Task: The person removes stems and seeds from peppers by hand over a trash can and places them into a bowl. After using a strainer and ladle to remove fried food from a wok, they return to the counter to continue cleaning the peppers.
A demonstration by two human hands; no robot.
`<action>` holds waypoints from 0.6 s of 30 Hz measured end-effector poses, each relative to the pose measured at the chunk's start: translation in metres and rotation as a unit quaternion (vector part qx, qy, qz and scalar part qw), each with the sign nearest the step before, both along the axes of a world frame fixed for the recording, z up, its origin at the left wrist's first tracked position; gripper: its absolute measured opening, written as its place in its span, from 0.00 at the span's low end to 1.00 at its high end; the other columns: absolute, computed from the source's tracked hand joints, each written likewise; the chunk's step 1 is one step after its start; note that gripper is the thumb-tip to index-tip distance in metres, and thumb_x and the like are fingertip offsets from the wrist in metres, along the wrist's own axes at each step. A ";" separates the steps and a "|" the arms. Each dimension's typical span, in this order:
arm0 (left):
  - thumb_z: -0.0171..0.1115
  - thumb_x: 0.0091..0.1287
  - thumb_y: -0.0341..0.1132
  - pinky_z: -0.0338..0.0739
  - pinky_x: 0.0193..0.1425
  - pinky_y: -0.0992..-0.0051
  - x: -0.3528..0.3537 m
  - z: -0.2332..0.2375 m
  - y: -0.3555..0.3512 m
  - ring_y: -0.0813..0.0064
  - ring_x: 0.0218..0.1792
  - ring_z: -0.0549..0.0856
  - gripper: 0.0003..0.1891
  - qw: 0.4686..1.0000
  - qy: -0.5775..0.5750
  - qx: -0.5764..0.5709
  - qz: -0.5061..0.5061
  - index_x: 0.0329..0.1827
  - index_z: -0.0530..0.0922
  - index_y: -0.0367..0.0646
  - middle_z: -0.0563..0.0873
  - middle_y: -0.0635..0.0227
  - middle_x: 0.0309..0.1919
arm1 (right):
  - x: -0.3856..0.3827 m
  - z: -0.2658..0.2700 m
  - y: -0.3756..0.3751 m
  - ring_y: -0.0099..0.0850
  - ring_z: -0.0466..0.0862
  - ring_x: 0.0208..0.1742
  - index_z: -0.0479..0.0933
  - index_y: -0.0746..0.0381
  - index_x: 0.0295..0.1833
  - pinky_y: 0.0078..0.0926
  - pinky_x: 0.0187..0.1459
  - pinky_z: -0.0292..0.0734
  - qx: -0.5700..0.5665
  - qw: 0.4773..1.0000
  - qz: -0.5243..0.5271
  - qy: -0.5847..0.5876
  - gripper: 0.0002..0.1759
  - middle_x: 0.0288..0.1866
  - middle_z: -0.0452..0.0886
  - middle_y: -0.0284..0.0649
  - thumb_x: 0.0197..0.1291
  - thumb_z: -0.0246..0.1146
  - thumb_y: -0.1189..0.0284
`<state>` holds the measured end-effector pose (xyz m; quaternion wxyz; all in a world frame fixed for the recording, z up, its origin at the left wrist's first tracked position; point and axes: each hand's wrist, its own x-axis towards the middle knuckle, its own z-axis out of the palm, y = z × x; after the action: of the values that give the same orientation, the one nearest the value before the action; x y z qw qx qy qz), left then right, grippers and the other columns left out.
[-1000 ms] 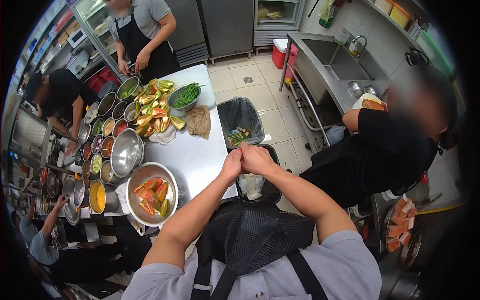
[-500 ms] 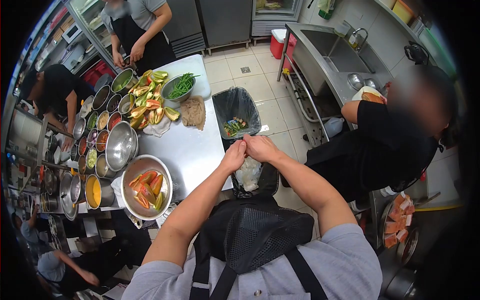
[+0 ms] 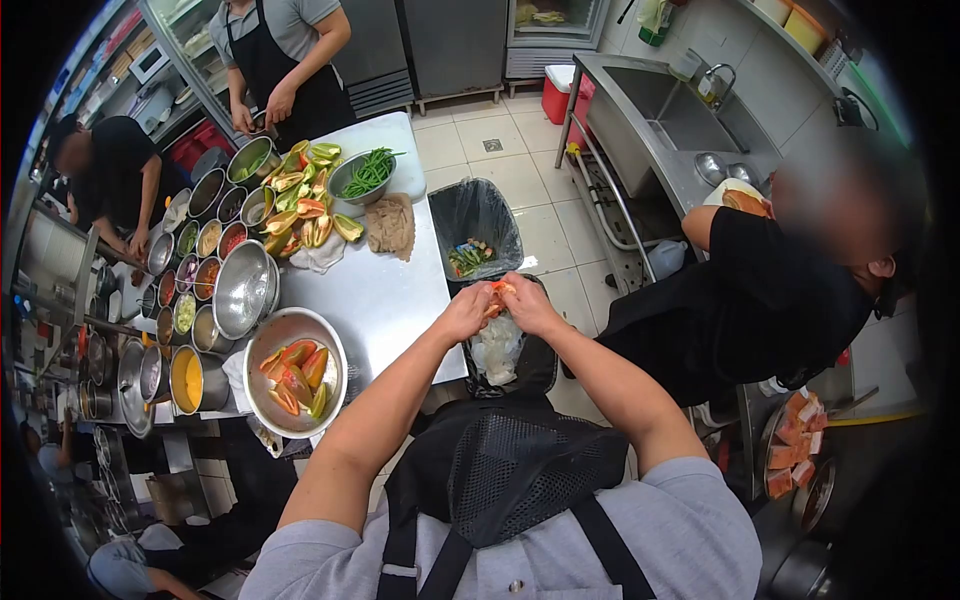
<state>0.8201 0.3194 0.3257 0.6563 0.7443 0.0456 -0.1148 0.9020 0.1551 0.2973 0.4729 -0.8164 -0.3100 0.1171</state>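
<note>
Both hands meet above the nearer black-lined bin [image 3: 540, 366]. My left hand [image 3: 466, 311] and my right hand [image 3: 529, 303] are closed on a red-orange piece of bell pepper [image 3: 497, 297], partly covered by the fingers. Pale crumpled plastic [image 3: 496, 352] shows in the bin below them. Just beyond the hands stands a second lined bin [image 3: 503, 222] with green scraps [image 3: 470, 257] at its bottom. To the left, a large metal bowl [image 3: 255, 402] holds several red and green pepper pieces [image 3: 314, 368].
The steel table [image 3: 385, 318] carries a pile of cut peppers [image 3: 300, 210], a bowl of green beans [image 3: 368, 176], a brown cloth [image 3: 391, 225] and several pots. One co-worker [image 3: 690, 310] stands close on the right, another [image 3: 290, 70] behind the table. A sink [image 3: 690, 110] is at far right.
My hands have parted slightly and turned, so the red-orange pepper piece now shows between them. The co-worker on the right has shifted a little.
</note>
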 end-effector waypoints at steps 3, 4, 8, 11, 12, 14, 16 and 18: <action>0.37 0.82 0.49 0.68 0.23 0.80 0.000 0.002 -0.005 0.83 0.22 0.73 0.22 0.988 0.071 -0.125 0.057 0.59 0.74 0.43 0.81 0.67 0.32 | -0.003 -0.002 0.004 0.47 0.84 0.32 0.74 0.65 0.47 0.44 0.36 0.75 0.084 0.992 -0.083 0.039 0.10 0.31 0.82 0.52 0.68 0.56 0.69; 0.37 0.82 0.49 0.68 0.23 0.80 0.000 0.002 -0.005 0.83 0.22 0.73 0.22 0.988 0.071 -0.125 0.057 0.59 0.74 0.43 0.81 0.67 0.32 | -0.002 0.000 0.003 0.47 0.84 0.32 0.74 0.65 0.47 0.44 0.36 0.75 0.084 0.992 -0.084 0.039 0.10 0.31 0.82 0.52 0.68 0.56 0.69; 0.38 0.82 0.47 0.69 0.25 0.79 -0.006 0.015 -0.002 0.80 0.24 0.74 0.20 0.932 0.085 -0.328 0.130 0.64 0.70 0.46 0.82 0.63 0.37 | 0.014 0.040 -0.002 0.31 0.79 0.29 0.75 0.64 0.47 0.35 0.35 0.75 0.163 0.957 -0.200 0.136 0.08 0.27 0.78 0.41 0.70 0.55 0.71; 0.38 0.82 0.46 0.72 0.30 0.78 -0.008 0.011 0.005 0.78 0.30 0.77 0.19 0.933 0.060 -0.323 0.147 0.70 0.67 0.50 0.81 0.64 0.42 | 0.014 0.058 -0.013 0.36 0.82 0.35 0.76 0.62 0.51 0.37 0.41 0.78 0.152 0.968 -0.196 -0.027 0.10 0.31 0.79 0.44 0.69 0.58 0.71; 0.39 0.82 0.46 0.75 0.33 0.77 -0.007 0.012 0.006 0.77 0.33 0.79 0.20 0.945 0.054 -0.288 0.147 0.71 0.65 0.52 0.80 0.65 0.47 | 0.017 0.045 -0.017 0.41 0.84 0.40 0.77 0.60 0.54 0.40 0.44 0.78 0.058 0.986 -0.131 -0.083 0.12 0.35 0.80 0.46 0.67 0.60 0.69; 0.39 0.82 0.45 0.77 0.36 0.75 -0.005 0.014 0.004 0.77 0.36 0.80 0.20 0.955 0.044 -0.253 0.146 0.72 0.64 0.53 0.80 0.66 0.51 | 0.011 0.041 -0.023 0.52 0.83 0.52 0.77 0.54 0.62 0.46 0.54 0.77 -0.230 0.969 -0.048 -0.081 0.20 0.47 0.81 0.48 0.64 0.64 0.66; 0.39 0.82 0.45 0.80 0.42 0.73 -0.002 0.019 0.004 0.76 0.43 0.81 0.20 0.959 0.049 -0.236 0.150 0.74 0.62 0.55 0.77 0.67 0.59 | 0.005 0.028 -0.023 0.50 0.83 0.51 0.77 0.55 0.62 0.45 0.53 0.78 -0.183 0.979 -0.046 -0.077 0.20 0.46 0.80 0.47 0.64 0.65 0.67; 0.39 0.82 0.45 0.81 0.46 0.71 0.000 0.018 0.007 0.74 0.46 0.82 0.20 0.960 0.045 -0.231 0.152 0.73 0.62 0.55 0.77 0.68 0.60 | 0.002 0.040 -0.013 0.43 0.85 0.44 0.78 0.56 0.60 0.39 0.48 0.80 -0.050 0.997 -0.030 -0.044 0.20 0.43 0.80 0.45 0.62 0.67 0.72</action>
<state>0.8197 0.3261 0.3440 0.8171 0.5513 0.1597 -0.0540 0.9044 0.1418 0.3372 0.4205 -0.8524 -0.2996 0.0828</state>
